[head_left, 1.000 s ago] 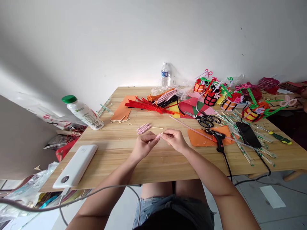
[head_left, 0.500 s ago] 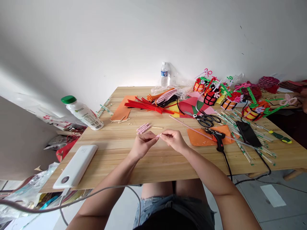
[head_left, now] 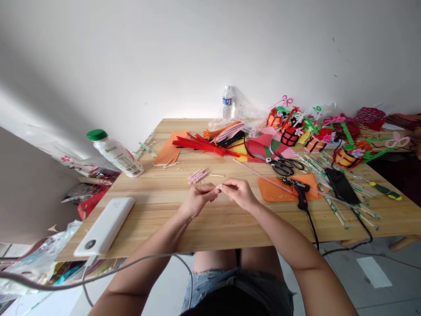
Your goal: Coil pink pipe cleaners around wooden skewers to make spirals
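Over the middle of the table, my left hand [head_left: 196, 200] and my right hand [head_left: 241, 193] meet at the fingertips. Both are closed in a pinch on a small pale pink piece [head_left: 219, 187], which looks like pink pipe cleaner and is mostly covered by the fingers. Just beyond my left hand lie several pink pipe-cleaner coils [head_left: 198, 176] side by side. A thin wooden stick [head_left: 216, 175] rests to their right. One long pale pink pipe cleaner [head_left: 259, 175] stretches from behind my right hand toward the glue gun [head_left: 300, 189].
Red pipe cleaners [head_left: 204, 145], scissors [head_left: 283, 166] and coloured sheets lie behind my hands. Decorated baskets [head_left: 289, 134], a phone [head_left: 342, 186], a screwdriver [head_left: 384, 190] and wrapped sticks are on the right. A power bank [head_left: 105, 226] and white bottle [head_left: 116, 153] stand left.
The view has shifted very slightly. My hands stay together in the same place, with only small finger movement around the pink piece.
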`<state>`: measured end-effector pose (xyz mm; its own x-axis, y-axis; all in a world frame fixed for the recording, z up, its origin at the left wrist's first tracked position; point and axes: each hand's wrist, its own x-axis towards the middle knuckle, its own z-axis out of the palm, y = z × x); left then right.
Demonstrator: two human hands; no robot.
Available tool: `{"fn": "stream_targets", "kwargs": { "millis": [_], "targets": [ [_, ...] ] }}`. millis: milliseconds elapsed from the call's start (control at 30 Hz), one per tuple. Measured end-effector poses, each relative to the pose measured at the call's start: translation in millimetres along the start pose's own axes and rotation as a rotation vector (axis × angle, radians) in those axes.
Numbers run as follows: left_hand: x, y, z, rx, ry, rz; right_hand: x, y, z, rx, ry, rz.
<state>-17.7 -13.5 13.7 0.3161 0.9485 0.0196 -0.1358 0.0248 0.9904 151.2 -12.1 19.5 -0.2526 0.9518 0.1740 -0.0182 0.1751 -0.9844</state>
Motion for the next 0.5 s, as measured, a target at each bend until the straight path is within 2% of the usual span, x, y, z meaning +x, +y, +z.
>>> {"fn": "stream_targets", "kwargs": {
  "millis": [67,133,267,333,367,500],
  "targets": [
    [0.4,1.0,0.9,0.109,0.069,0.078,0.5,1.9,-0.8,0.005,0.005,-0.002],
    [0.1,2.0,1.5,0.112,0.072,0.085,0.9,2.3,-2.1,0.018,0.004,-0.011],
    [-1.4,0.6,0.8,-0.149,-0.130,-0.105,0.8,-0.6,-3.2,0.035,-0.017,-0.020],
    [-1.4,-0.8,-0.6,-0.224,-0.154,-0.189,0.4,-2.1,-2.4,0.035,-0.017,-0.015],
    [-1.2,-1.2,-1.4,-0.216,-0.139,-0.190,0.3,-2.5,-1.7,0.033,-0.015,-0.011],
    [0.8,0.1,-3.7,0.016,-0.030,0.020,0.7,-0.7,0.2,0.030,0.005,0.004]
  ]
}}
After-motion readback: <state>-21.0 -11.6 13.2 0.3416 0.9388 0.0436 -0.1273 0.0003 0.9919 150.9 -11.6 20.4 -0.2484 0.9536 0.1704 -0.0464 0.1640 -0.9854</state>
